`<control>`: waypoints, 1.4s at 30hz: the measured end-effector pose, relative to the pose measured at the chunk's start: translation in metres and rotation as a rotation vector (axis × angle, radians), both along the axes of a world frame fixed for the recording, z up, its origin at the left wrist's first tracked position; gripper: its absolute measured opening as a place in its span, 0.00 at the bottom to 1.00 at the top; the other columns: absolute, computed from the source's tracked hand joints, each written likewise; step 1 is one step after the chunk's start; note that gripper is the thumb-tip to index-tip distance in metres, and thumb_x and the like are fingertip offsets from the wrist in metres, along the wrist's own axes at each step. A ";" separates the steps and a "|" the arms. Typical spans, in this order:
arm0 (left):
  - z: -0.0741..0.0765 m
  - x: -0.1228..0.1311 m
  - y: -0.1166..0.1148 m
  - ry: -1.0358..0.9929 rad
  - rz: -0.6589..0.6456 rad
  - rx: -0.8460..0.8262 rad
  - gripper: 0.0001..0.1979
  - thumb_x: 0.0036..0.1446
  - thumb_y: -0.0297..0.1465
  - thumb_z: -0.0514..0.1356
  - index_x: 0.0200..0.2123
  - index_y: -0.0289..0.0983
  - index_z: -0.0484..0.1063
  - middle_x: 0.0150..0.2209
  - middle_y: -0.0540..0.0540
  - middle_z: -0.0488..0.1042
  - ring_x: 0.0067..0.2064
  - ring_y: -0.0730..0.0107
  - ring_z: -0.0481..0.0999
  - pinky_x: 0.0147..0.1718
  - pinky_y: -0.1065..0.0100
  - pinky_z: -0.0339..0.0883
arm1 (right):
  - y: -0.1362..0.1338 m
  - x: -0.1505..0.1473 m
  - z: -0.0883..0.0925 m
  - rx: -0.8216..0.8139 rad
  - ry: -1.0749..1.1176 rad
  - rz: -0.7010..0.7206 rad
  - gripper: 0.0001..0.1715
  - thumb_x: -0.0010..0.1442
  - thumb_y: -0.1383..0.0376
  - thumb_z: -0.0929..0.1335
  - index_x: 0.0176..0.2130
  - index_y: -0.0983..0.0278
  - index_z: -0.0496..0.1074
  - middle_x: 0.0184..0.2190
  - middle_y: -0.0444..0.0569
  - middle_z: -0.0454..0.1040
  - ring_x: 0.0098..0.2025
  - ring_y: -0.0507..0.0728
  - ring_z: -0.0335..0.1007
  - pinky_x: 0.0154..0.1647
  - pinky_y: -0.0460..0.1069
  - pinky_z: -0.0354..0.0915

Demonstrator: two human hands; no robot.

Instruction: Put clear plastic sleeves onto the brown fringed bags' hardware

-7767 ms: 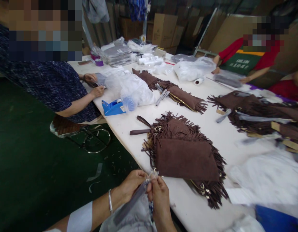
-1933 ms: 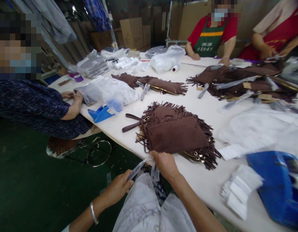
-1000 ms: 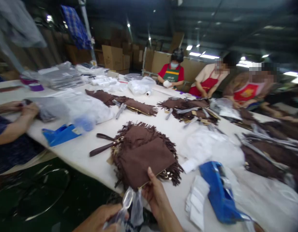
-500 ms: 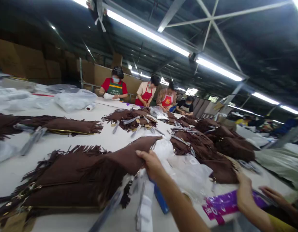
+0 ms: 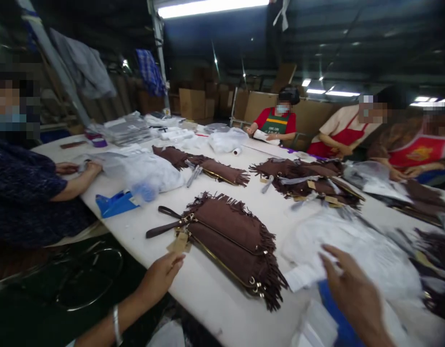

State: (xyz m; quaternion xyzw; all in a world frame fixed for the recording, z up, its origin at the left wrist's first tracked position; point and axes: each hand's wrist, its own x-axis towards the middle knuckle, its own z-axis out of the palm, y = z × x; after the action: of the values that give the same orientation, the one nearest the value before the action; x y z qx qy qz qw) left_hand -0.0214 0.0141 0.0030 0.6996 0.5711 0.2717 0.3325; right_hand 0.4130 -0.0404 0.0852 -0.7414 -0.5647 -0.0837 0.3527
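Observation:
A dark brown fringed clutch bag lies flat on the white table, its wrist strap pointing left. Just below its cardboard tag is my left hand, a bangle on the wrist, thumb and fingers pressed together. Whatever may be between them is hidden. My right hand is to the right of the clutch, thumb and fingers apart, holding nothing. It hovers over white plastic bags and a blue item. White folded strips lie below it.
More brown fringed bags and a fringed pile lie farther back. At left, a person in dark patterned clothing handles clear plastic near a blue packet. Several people in aprons sit across the table. The near table edge runs diagonally.
The view has swung left. My right hand has let go of the brown clutch, which now lies flat and turned on the table. My left hand has come into view beside its tag.

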 end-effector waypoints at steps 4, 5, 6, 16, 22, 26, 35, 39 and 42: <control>0.012 0.016 0.065 0.316 0.001 0.356 0.17 0.62 0.27 0.47 0.53 0.34 0.65 0.52 0.38 0.69 0.54 0.58 0.67 0.54 0.58 0.60 | 0.039 -0.103 -0.064 -0.253 -0.264 0.401 0.21 0.64 0.67 0.58 0.54 0.62 0.69 0.54 0.54 0.70 0.54 0.59 0.66 0.54 0.54 0.62; 0.012 0.018 0.080 0.408 0.006 0.396 0.19 0.61 0.25 0.48 0.55 0.33 0.62 0.54 0.36 0.67 0.56 0.58 0.65 0.55 0.58 0.59 | 0.051 -0.128 -0.074 -0.287 -0.337 0.405 0.24 0.63 0.71 0.58 0.57 0.62 0.66 0.56 0.55 0.68 0.56 0.60 0.64 0.54 0.55 0.61; 0.011 0.021 0.093 0.484 0.010 0.409 0.20 0.60 0.24 0.48 0.56 0.33 0.60 0.54 0.36 0.67 0.56 0.58 0.65 0.54 0.57 0.58 | 0.062 -0.148 -0.081 -0.318 -0.404 0.393 0.28 0.61 0.74 0.58 0.59 0.63 0.63 0.59 0.57 0.66 0.57 0.61 0.63 0.54 0.56 0.61; 0.019 0.018 0.134 0.591 -0.165 0.361 0.09 0.55 0.19 0.52 0.32 0.32 0.72 0.34 0.35 0.74 0.41 0.54 0.71 0.42 0.59 0.64 | 0.105 -0.158 -0.060 -0.371 -0.673 0.351 0.20 0.63 0.74 0.59 0.53 0.70 0.67 0.42 0.60 0.73 0.45 0.62 0.67 0.45 0.55 0.62; 0.040 -0.014 0.096 0.495 -0.198 0.313 0.12 0.60 0.22 0.49 0.37 0.36 0.72 0.36 0.41 0.74 0.42 0.57 0.72 0.42 0.61 0.63 | 0.053 -0.172 -0.040 -0.297 -0.622 0.336 0.23 0.65 0.71 0.59 0.59 0.66 0.63 0.55 0.58 0.67 0.55 0.65 0.60 0.54 0.57 0.55; 0.011 -0.026 0.068 0.246 -0.144 0.124 0.11 0.62 0.27 0.50 0.40 0.38 0.72 0.38 0.45 0.76 0.42 0.61 0.74 0.41 0.64 0.64 | 0.027 -0.177 -0.081 -0.423 -0.573 0.334 0.25 0.60 0.76 0.60 0.55 0.64 0.67 0.53 0.56 0.70 0.51 0.63 0.63 0.48 0.55 0.58; -0.017 -0.003 0.053 0.324 -0.053 0.362 0.16 0.55 0.30 0.62 0.47 0.38 0.64 0.48 0.41 0.66 0.51 0.55 0.67 0.51 0.56 0.62 | 0.031 -0.170 -0.099 -0.422 -0.515 0.337 0.26 0.59 0.76 0.61 0.55 0.62 0.67 0.52 0.54 0.69 0.48 0.61 0.65 0.47 0.53 0.59; -0.020 0.010 0.056 0.376 0.089 0.382 0.13 0.53 0.26 0.61 0.42 0.37 0.63 0.47 0.41 0.65 0.51 0.55 0.66 0.49 0.56 0.62 | 0.029 -0.169 -0.102 -0.390 -0.468 0.332 0.25 0.60 0.76 0.61 0.54 0.62 0.66 0.51 0.53 0.70 0.48 0.61 0.65 0.46 0.53 0.59; -0.018 0.015 0.058 0.391 0.114 0.446 0.17 0.54 0.24 0.58 0.47 0.37 0.61 0.51 0.39 0.63 0.55 0.54 0.62 0.51 0.55 0.60 | 0.029 -0.166 -0.102 -0.364 -0.399 0.349 0.22 0.60 0.75 0.61 0.53 0.63 0.67 0.48 0.51 0.72 0.46 0.60 0.66 0.46 0.53 0.60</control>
State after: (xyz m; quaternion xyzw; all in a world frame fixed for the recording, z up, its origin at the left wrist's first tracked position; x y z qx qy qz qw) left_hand -0.0061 0.0717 -0.0148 0.7613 0.5889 0.2685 0.0386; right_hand 0.2471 -0.0116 -0.0166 -0.6534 -0.7469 -0.0635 0.1056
